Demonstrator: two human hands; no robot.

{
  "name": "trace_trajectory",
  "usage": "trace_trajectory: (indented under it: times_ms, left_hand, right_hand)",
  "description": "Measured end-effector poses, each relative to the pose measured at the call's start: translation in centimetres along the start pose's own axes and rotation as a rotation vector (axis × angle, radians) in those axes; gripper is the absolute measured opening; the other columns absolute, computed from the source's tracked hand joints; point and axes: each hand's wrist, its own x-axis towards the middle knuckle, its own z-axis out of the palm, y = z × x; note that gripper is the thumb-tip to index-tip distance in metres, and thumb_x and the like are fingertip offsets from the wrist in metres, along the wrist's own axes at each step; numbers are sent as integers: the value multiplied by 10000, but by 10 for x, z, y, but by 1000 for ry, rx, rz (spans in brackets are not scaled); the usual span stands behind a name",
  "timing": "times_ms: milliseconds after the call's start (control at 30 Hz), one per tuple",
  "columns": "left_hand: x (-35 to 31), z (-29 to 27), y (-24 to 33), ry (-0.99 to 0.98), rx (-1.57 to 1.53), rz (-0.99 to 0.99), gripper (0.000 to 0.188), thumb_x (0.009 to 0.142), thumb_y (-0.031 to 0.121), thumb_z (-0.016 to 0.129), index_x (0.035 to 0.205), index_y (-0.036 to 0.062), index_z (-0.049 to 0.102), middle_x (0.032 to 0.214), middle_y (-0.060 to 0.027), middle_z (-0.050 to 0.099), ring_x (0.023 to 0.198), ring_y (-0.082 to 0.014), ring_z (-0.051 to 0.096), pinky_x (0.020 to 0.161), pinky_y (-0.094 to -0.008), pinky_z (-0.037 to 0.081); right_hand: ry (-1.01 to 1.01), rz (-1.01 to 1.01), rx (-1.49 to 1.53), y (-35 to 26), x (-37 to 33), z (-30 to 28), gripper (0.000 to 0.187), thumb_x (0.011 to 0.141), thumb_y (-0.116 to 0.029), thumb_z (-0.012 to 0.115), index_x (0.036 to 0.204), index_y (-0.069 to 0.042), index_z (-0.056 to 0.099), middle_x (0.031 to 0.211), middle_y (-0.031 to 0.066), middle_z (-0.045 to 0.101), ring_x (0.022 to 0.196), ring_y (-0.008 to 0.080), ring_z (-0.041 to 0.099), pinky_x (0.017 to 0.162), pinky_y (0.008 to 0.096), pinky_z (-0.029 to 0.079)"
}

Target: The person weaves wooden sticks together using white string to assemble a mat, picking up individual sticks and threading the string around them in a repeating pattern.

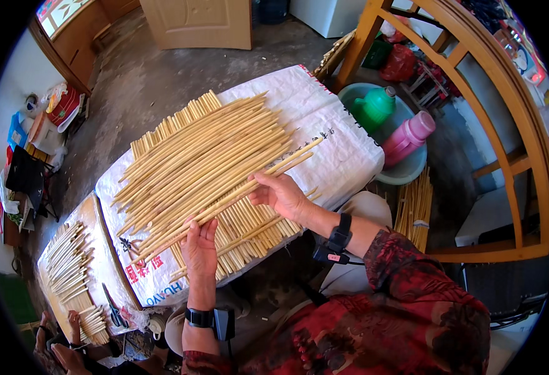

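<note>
Both wrists wear black bands. My left hand (pixel 200 247) pinches the near ends of a few long sticks (pixel 224 187) at the sack's (pixel 343 150) near edge; my right hand (pixel 279 194) grips them further along. Best keep them parallel, pressed flat across the stick mat (pixel 249 228).

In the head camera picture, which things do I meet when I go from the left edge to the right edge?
Small pile of sticks on a board → black scissors → left hand on the big layer of pale sticks → right hand → green jug → pink bottle → wooden frame.
</note>
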Motion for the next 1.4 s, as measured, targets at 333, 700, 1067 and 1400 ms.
trace_trajectory:
  times_ms: [333,700,1067,1400]
  left_hand:
    - [1,3,-8,-87,113,-17,265,883,114,533,1131,21,516,1092,-132,584,974,-231,591,862,-368,496]
    - [-6,12,-2,-119,-20,-39,222,901,108,501,1088,-7,528,1072,-132,577,953,-230,597,843,-349,512]
    - [1,0,-11,-108,-4,-19,171,875,97,540,1026,19,563,1038,-131,601,948,-240,600,831,-360,512]
    - [-2,7,-9,2,16,-3,174,872,36,511,1041,-2,527,1027,-158,596,954,-267,600,814,-382,533]
  right_hand:
    - [-31,117,33,9,-4,-15,239,846,-176,589,1034,-30,571,835,81,624,719,188,637,627,312,554]
    - [-16,98,-34,5,-9,-3,186,862,-157,557,995,-27,560,827,88,609,736,188,630,669,307,560]
    - [-16,117,-13,12,-5,-14,215,856,-163,574,1033,-44,548,867,92,605,773,210,629,686,327,554]
    - [-50,154,100,12,-4,-7,179,833,-157,616,955,-32,574,853,116,632,754,216,647,685,347,561]
